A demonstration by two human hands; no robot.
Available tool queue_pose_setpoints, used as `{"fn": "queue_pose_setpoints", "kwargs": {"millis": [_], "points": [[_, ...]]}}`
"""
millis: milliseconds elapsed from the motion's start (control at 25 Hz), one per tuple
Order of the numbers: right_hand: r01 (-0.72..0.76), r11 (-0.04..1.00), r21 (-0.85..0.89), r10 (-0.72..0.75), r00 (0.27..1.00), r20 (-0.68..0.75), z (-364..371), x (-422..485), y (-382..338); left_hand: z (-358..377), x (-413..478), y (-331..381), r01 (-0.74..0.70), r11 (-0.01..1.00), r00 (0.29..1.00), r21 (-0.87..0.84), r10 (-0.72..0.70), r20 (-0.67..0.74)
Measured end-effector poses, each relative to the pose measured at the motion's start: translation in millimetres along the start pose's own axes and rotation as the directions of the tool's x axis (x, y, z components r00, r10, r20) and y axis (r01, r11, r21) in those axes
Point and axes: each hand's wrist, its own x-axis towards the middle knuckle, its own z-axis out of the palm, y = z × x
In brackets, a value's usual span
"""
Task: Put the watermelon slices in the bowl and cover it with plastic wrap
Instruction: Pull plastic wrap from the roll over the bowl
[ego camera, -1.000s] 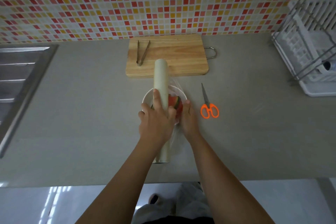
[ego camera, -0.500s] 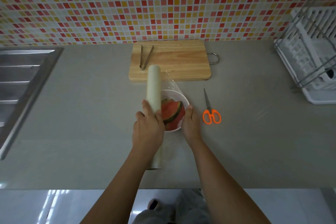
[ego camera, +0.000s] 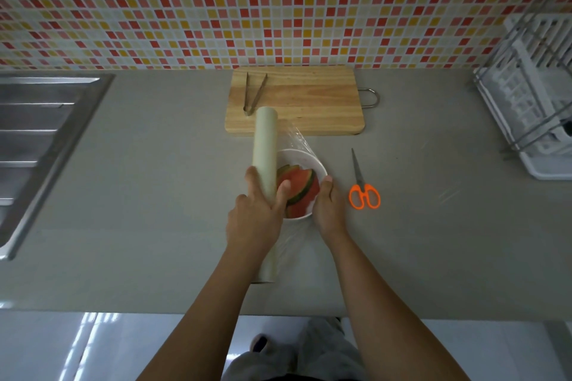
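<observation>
Sliding left, the roll of plastic wrap (ego camera: 264, 145) had come off the top of the white bowl (ego camera: 297, 153). It now lay along the bowl's left edge, in the middle of the frame. The left hand (ego camera: 253, 219) gripped the roll. The right hand (ego camera: 329, 210) held the bowl's right side. Red watermelon slices (ego camera: 301, 185) with green rinds sat inside the bowl. Orange scissors (ego camera: 363, 192) lay just to the right. Tongs (ego camera: 253, 93) lay on the cutting board (ego camera: 309, 102) above.

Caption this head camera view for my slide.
Left hand grips the plastic wrap roll at the bowl of watermelon slices; right hand holds its rim.
</observation>
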Motion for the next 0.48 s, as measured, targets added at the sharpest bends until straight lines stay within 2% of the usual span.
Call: {"fn": "queue_pose_setpoints", "kwargs": {"millis": [240, 400, 480], "points": [[-0.026, 1.0, 0.01, 0.026, 1.0, 0.006, -1.4, -2.4, -5.1, -21.7, 7.6, -8.8, 0.118, 0.956, 0.992, -0.27, -0.104, 0.066], [-0.037, 0.999, 0.027, 0.036, 0.999, 0.005, -1.8, -3.3, -5.8, -26.3, 18.6, -24.7, 0.221, 0.907, 0.966, -0.359, -0.153, 0.209], [-0.051, 0.998, 0.027, 0.051, 0.999, 0.002, -2.3, -4.2, -7.4, -27.8, 23.8, -30.1, 0.288, 0.851, 0.945, -0.438, -0.178, 0.275]]}}
